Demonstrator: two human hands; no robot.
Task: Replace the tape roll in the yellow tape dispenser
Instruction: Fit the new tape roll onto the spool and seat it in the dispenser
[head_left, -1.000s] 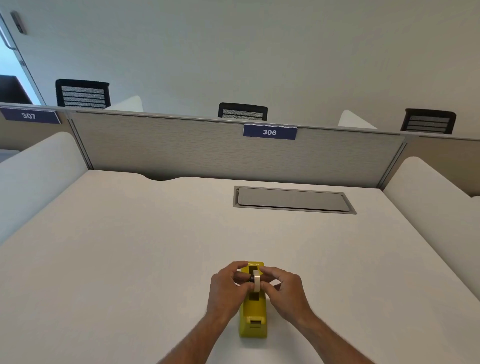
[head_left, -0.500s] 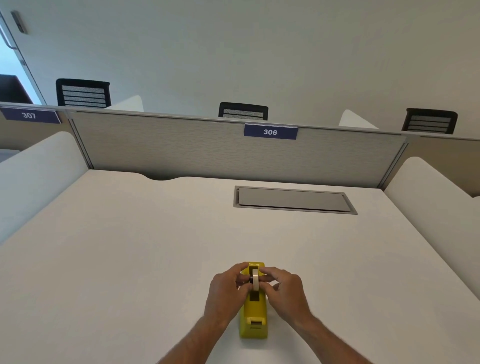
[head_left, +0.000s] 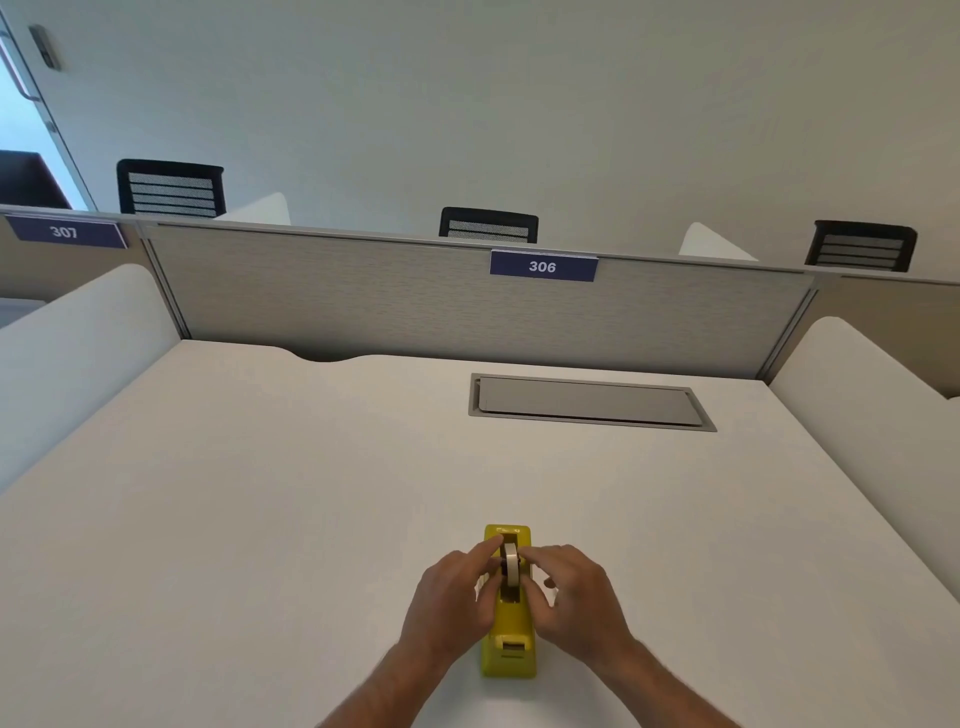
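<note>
The yellow tape dispenser (head_left: 508, 642) stands on the white desk (head_left: 260, 519), near the front edge, its long axis pointing away from me. A pale tape roll (head_left: 510, 564) stands on edge in the dispenser's slot. My left hand (head_left: 452, 597) pinches the roll from the left with thumb and fingertips. My right hand (head_left: 576, 597) holds it from the right side. Both hands flank the dispenser's middle and hide its sides. The cutter end nearest me is uncovered.
A grey cable hatch (head_left: 589, 401) is set flush in the desk further back. A grey partition (head_left: 415, 301) with a "306" label (head_left: 543, 266) closes the far edge. White side dividers (head_left: 872, 395) rise at left and right. Black chair backs (head_left: 488, 224) show beyond.
Both hands have lowered the tape roll a little into the dispenser's slot. The dispenser itself has stayed in place.
</note>
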